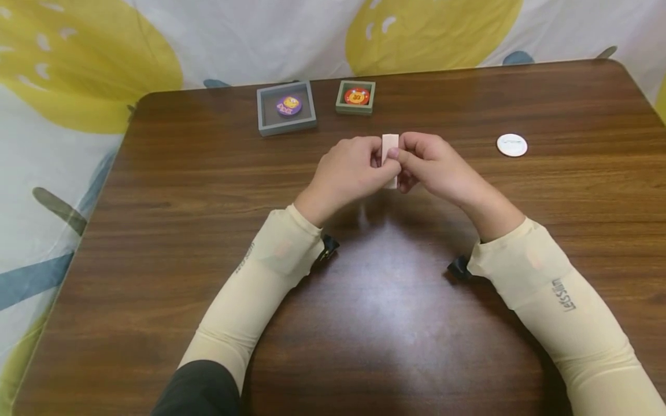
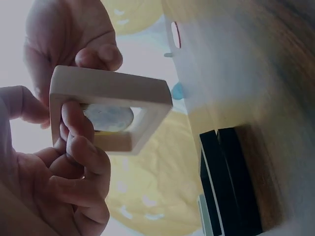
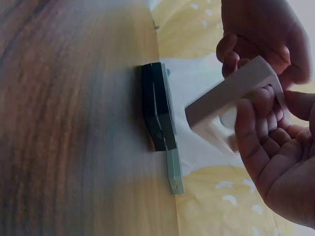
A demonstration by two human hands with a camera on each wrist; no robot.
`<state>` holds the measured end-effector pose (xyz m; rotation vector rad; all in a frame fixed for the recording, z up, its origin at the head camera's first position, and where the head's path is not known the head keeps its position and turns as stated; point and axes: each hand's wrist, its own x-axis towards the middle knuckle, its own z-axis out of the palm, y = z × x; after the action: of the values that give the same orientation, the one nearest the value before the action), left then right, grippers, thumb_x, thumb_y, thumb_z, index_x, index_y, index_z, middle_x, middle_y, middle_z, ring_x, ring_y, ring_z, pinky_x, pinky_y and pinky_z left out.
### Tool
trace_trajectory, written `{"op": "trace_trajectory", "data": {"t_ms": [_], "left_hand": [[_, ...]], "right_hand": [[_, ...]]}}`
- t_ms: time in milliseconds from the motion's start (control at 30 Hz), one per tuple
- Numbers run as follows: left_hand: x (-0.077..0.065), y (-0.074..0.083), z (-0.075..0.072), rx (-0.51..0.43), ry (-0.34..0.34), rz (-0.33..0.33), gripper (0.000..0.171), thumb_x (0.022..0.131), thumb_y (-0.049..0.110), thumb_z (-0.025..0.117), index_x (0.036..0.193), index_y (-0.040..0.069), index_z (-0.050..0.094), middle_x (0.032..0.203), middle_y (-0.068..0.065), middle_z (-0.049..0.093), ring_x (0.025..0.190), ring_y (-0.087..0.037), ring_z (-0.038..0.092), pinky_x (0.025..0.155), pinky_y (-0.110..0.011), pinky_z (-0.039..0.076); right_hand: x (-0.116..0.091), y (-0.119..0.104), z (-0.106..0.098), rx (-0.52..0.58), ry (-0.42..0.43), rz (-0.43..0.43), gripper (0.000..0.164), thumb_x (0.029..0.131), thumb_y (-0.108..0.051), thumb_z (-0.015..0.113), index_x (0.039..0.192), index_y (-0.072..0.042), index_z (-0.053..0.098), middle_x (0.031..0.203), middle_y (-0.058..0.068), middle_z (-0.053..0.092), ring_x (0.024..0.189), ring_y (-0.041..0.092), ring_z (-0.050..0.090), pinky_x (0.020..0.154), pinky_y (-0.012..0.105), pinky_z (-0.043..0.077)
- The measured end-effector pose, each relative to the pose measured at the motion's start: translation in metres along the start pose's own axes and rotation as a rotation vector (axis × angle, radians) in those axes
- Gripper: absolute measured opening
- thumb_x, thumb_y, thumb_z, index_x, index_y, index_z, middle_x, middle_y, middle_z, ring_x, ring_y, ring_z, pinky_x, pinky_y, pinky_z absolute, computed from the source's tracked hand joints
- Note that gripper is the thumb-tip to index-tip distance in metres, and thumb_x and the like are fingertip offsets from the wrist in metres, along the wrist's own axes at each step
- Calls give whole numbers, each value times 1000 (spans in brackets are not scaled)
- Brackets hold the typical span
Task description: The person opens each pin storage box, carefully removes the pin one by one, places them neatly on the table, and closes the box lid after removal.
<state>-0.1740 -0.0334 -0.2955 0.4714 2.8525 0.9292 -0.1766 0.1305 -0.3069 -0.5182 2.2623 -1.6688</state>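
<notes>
Both hands hold up a small pale, thick-edged square frame (image 1: 390,142) over the middle of the table, edge-on in the head view. My left hand (image 1: 350,167) grips its left side, with thumb on the near edge and fingers curled into the opening. From the right, my right hand (image 1: 438,169) pinches it, thumb tip close to the left thumb. In the left wrist view the frame (image 2: 110,84) shows a round whitish disc (image 2: 109,118) within its window. The right wrist view shows the frame (image 3: 234,91) tilted, right fingers over its opening.
At the back left a grey square frame (image 1: 262,110) holds a purple round badge (image 1: 289,105). A smaller green frame (image 1: 355,111) beside it holds a red badge (image 1: 357,96). Right of the hands, a white badge (image 1: 512,145) lies pin side up. A patterned cloth (image 1: 270,34) hangs behind.
</notes>
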Motion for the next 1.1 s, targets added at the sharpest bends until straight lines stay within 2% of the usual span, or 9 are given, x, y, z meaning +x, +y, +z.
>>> {"op": "trace_trajectory", "data": {"t_ms": [200,400,633,800,1100], "left_hand": [[1,0,4,-20,2,-16,22,85,38,54,80,18,62,71,2,60,67,-14,53,52,-29,39],[0,0,6,8,26,-32,21,82,37,55,74,17,59,70,1,60,65,-16,54,51,-30,40],[0,1,7,38,23,-49,21,79,36,57,73,16,57,69,0,58,64,-17,54,49,-31,39],[0,1,7,64,24,-49,22,79,36,57,72,16,56,69,0,58,63,-17,53,48,-31,39],[0,-1,4,34,57,-21,22,78,35,58,69,15,55,67,1,56,63,-16,52,49,-30,39]], "right_hand": [[0,1,3,-106,26,-16,25,99,-16,49,85,4,56,62,8,56,52,15,54,51,25,49],[0,1,2,-166,30,-26,27,99,-18,50,83,3,57,59,8,55,51,16,54,49,27,44],[0,2,3,-164,27,-6,25,98,-15,51,83,3,57,61,11,56,51,15,53,49,27,45],[1,3,5,-137,28,9,24,98,-13,51,82,4,56,60,7,55,51,13,53,49,25,46],[0,0,5,-116,33,-28,22,98,-11,51,84,5,57,62,11,58,51,14,55,50,24,48]]}}
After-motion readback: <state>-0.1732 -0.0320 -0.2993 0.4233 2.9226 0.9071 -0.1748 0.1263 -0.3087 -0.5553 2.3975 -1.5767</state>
